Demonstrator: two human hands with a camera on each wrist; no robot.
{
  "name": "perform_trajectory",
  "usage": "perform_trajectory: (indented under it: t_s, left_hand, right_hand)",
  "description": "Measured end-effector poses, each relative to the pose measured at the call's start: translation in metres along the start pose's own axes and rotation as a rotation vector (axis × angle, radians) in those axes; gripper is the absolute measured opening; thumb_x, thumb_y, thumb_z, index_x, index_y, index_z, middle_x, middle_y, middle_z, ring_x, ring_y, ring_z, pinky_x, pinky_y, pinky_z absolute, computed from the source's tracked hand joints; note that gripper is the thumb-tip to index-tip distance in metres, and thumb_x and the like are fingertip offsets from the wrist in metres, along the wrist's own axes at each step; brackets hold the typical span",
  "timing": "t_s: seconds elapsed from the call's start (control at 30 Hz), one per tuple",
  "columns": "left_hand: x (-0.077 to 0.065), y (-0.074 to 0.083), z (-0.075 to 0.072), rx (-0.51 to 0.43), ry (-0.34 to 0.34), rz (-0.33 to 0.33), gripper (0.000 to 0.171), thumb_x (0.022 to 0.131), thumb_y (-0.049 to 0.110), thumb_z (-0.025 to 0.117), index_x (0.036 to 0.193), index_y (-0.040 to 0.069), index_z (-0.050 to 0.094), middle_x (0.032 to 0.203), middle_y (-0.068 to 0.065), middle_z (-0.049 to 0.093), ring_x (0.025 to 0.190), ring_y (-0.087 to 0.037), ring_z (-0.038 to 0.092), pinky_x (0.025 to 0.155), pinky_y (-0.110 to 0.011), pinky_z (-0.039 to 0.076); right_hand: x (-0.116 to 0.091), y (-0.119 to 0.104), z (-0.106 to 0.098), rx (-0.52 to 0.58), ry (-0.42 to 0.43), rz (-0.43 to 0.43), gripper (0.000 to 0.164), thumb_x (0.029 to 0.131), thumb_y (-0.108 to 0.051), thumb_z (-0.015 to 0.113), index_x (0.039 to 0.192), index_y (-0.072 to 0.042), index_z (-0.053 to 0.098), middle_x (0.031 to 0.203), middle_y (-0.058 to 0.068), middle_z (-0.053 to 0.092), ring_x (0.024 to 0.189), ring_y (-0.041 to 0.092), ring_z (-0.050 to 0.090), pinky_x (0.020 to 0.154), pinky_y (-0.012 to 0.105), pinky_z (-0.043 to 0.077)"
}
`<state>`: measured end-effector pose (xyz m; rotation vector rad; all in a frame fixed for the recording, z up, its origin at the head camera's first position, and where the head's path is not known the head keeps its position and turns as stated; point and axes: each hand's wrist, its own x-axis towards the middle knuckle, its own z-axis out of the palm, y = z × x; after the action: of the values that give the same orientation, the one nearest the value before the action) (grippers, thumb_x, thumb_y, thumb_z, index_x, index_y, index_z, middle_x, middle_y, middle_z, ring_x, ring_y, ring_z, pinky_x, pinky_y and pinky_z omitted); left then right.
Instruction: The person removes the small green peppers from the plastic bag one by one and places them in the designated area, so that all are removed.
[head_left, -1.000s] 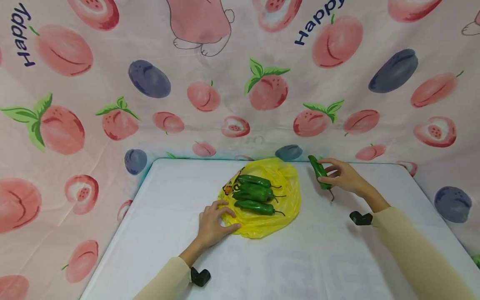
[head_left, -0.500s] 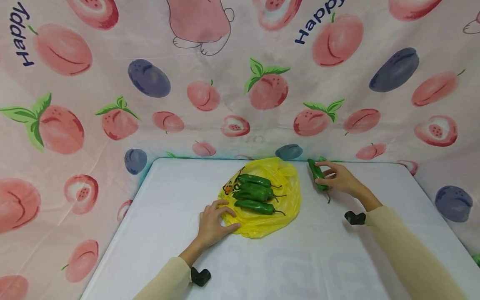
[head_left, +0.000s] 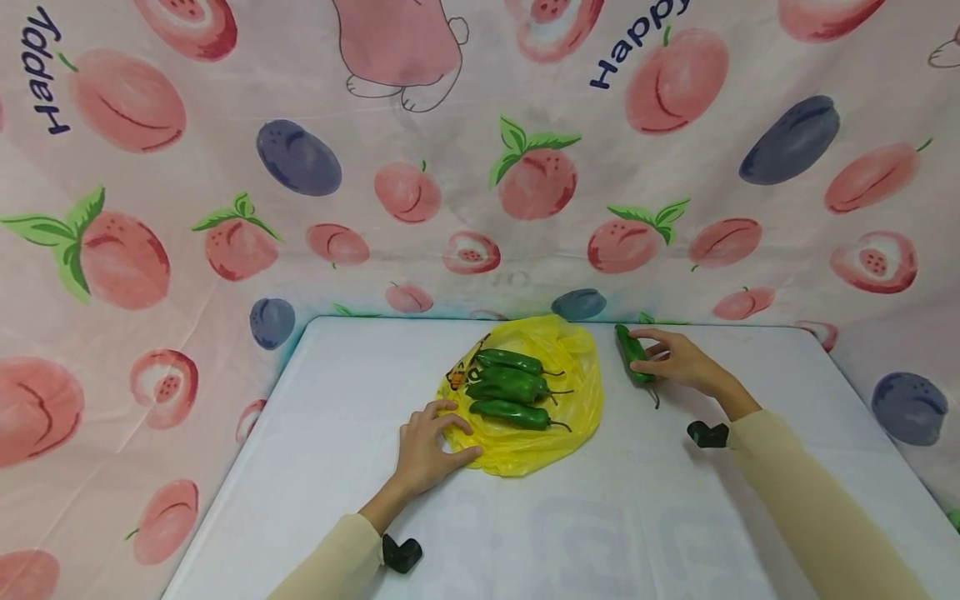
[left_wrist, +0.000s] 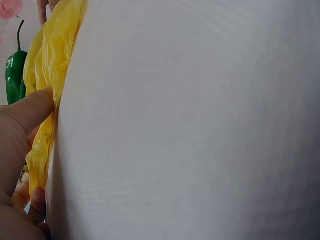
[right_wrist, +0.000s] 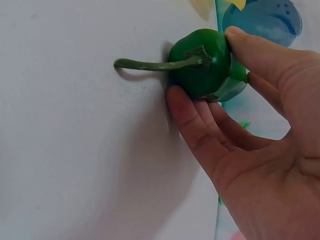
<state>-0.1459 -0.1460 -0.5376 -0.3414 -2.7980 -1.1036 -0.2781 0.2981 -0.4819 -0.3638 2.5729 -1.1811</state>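
A yellow plastic bag (head_left: 573, 417) is spread on the table with three green chili peppers (head_left: 510, 414) lying side by side on it, stems to the right. My left hand (head_left: 426, 450) holds the bag's near-left edge, thumb and fingers curved and apart. In the left wrist view, the thumb (left_wrist: 35, 107) presses on the crumpled plastic. To the right of the bag, my right hand (head_left: 686, 361) pinches a fourth green chili pepper (head_left: 633, 357) between thumb and fingers. The right wrist view shows this pepper (right_wrist: 200, 60) stem-end on, right at the tabletop.
The white table (head_left: 525, 533) reaches its far edge just behind the bag and the held pepper. A fruit-patterned cloth (head_left: 465, 167) hangs behind and around it. A dark clip-like piece (head_left: 707, 434) shows at the right cuff, and a similar piece (head_left: 402, 554) at the left.
My right hand has brought the held pepper slightly left and down toward the tabletop, then nearly stopped. My left hand, the bag and its peppers have stayed in place.
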Motion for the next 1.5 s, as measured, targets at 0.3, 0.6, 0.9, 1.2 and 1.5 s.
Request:
perform_trajectory:
  t_s: [0.3, 0.6, 0.9, 1.2, 1.5]
  left_hand:
    - [-0.0009, 0.0011, -0.0004, -0.006, 0.003, -0.003, 0.023, 0.079, 0.038, 0.089, 0.092, 0.025, 0.074, 0.137, -0.007, 0.059, 0.116, -0.032, 0.051, 0.087, -0.05, 0.031]
    - [-0.0013, 0.0018, -0.0008, -0.011, 0.008, 0.008, 0.024, 0.079, 0.037, 0.09, 0.093, 0.023, 0.075, 0.137, -0.008, 0.059, 0.117, -0.034, 0.051, 0.087, -0.051, 0.031]
    - [-0.0013, 0.001, -0.0005, -0.013, 0.01, 0.012, 0.023, 0.079, 0.037, 0.09, 0.092, 0.025, 0.074, 0.136, -0.008, 0.059, 0.116, -0.033, 0.051, 0.087, -0.051, 0.031]
    - [-0.0009, 0.0008, -0.0006, -0.015, 0.01, 0.011, 0.024, 0.079, 0.037, 0.09, 0.093, 0.024, 0.074, 0.137, -0.008, 0.059, 0.117, -0.033, 0.051, 0.086, -0.05, 0.031]
    - [-0.0014, -0.0005, -0.0004, -0.007, 0.008, 0.012, 0.024, 0.079, 0.039, 0.089, 0.093, 0.025, 0.074, 0.137, -0.007, 0.059, 0.117, -0.033, 0.051, 0.085, -0.048, 0.03]
  right_hand:
    - [0.0015, 0.0012, 0.0005, -0.017, -0.033, 0.034, 0.071, 0.095, -0.028, 0.076, 0.154, -0.006, 0.043, 0.142, 0.034, 0.049, 0.127, 0.049, 0.049, 0.092, 0.051, 0.055]
    - [0.0028, 0.002, 0.0008, -0.036, -0.038, 0.036, 0.071, 0.095, -0.03, 0.077, 0.153, -0.006, 0.044, 0.141, 0.033, 0.05, 0.125, 0.048, 0.051, 0.09, 0.049, 0.056]
    - [0.0011, -0.0014, 0.0016, -0.037, -0.04, 0.044, 0.069, 0.095, -0.027, 0.076, 0.153, -0.006, 0.044, 0.141, 0.034, 0.05, 0.126, 0.048, 0.05, 0.092, 0.051, 0.055]
    - [0.0008, -0.0019, 0.0006, -0.036, -0.049, 0.044, 0.07, 0.096, -0.029, 0.075, 0.153, -0.006, 0.043, 0.141, 0.034, 0.05, 0.126, 0.048, 0.05, 0.092, 0.051, 0.055]
    - [0.001, -0.0061, -0.0039, -0.075, -0.09, 0.041, 0.067, 0.098, -0.028, 0.072, 0.153, -0.004, 0.04, 0.137, 0.037, 0.05, 0.118, 0.048, 0.056, 0.086, 0.047, 0.058]
